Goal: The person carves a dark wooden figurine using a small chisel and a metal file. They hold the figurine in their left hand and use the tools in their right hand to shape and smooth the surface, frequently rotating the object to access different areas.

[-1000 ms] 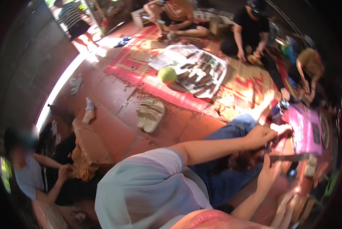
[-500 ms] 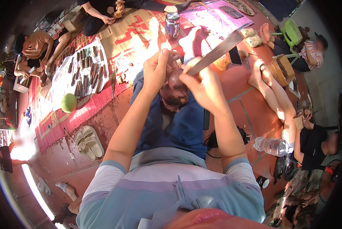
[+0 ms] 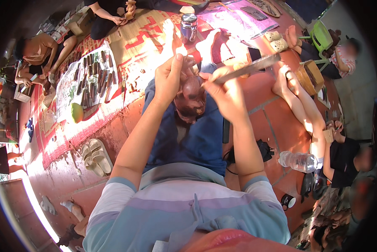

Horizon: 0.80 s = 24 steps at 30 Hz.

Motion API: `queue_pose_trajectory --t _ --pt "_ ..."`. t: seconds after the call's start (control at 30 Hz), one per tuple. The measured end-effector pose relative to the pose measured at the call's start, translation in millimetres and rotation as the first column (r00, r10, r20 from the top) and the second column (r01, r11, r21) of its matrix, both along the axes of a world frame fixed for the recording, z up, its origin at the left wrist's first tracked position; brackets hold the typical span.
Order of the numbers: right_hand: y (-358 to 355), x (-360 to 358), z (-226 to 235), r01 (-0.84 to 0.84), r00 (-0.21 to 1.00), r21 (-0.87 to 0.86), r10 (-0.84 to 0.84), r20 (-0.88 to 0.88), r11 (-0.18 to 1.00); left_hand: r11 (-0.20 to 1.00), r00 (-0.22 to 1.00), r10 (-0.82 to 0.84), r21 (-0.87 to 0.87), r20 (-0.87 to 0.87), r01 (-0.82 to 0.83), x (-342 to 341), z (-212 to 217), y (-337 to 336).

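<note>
A reddish-brown carved wooden figure with rounded forms rests between my thighs. My left hand is closed on its far left side, thumb up, with most of its fingers hidden behind the wood. In my right hand is a long flat metal file, gripped near its near end. Its free end points out to the far right. The gripped end lies close to the carving's right side; whether it touches the wood I cannot tell.
Beyond my feet stands a dark metal flask. Many carving tools lie on a white cloth at left, near a green round fruit and beige sandals. A clear plastic bottle lies at right. Several people sit around.
My right hand has shifted slightly right and down. The file has swung lower, its free end now farther right and seen more edge-on. My left hand keeps its hold on the carving.
</note>
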State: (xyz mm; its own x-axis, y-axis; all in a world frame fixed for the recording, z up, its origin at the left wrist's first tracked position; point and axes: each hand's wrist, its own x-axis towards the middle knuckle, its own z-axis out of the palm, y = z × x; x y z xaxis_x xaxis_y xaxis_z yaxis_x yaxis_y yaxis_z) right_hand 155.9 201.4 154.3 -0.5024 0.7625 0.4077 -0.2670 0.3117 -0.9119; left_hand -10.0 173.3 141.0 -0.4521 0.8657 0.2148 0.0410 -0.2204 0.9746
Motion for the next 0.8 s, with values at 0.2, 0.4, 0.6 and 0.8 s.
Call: queue_pose_trajectory --t 0.2,0.4,0.6,0.8 --pt "12.7 -1.6 -2.5 -0.046 0.998 -0.118 0.041 -0.042 0.992 1.000 1.000 0.019 0.006 -0.016 -0.019 -2.7 -3.7 0.2" --pt "-12.0 0.3 11.2 0.077 0.960 0.316 -0.156 0.231 0.946 0.999 0.999 0.018 0.033 0.029 -0.019 0.3 -6.0 0.5" --pt "-6.0 1.6 17.0 0.057 0.941 0.237 -0.131 0.313 0.970 1.000 1.000 0.002 0.027 0.015 -0.003 0.4 -2.7 2.6" --pt "9.9 -2.1 26.0 0.080 0.982 -0.132 -0.055 0.181 0.988 1.000 1.000 0.006 0.004 -0.005 -0.006 -1.6 -7.1 3.2"
